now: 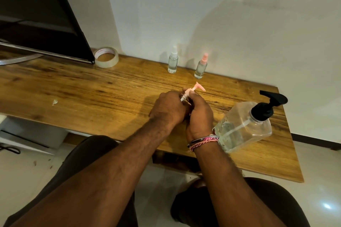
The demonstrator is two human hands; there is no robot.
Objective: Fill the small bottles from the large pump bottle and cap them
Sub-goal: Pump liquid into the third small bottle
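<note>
Over the middle of the wooden table (pixel 73 86), my left hand (pixel 168 107) and my right hand (pixel 200 116) are wrapped together round a small bottle that they hide almost wholly. Its pink pump cap (pixel 196 87) sticks out above my fingers, tilted to the right. The large clear pump bottle (pixel 245 125) with a black pump head stands just right of my right wrist, holding a little clear liquid. Two small capped bottles stand by the wall: one with a white spray cap (pixel 173 61) and one with a pink cap (pixel 201 66).
A roll of clear tape (pixel 106 57) lies at the back left beside a dark monitor (pixel 36 14) on its stand. The table's right edge (pixel 291 134) drops to a tiled floor. My knees sit under the front edge.
</note>
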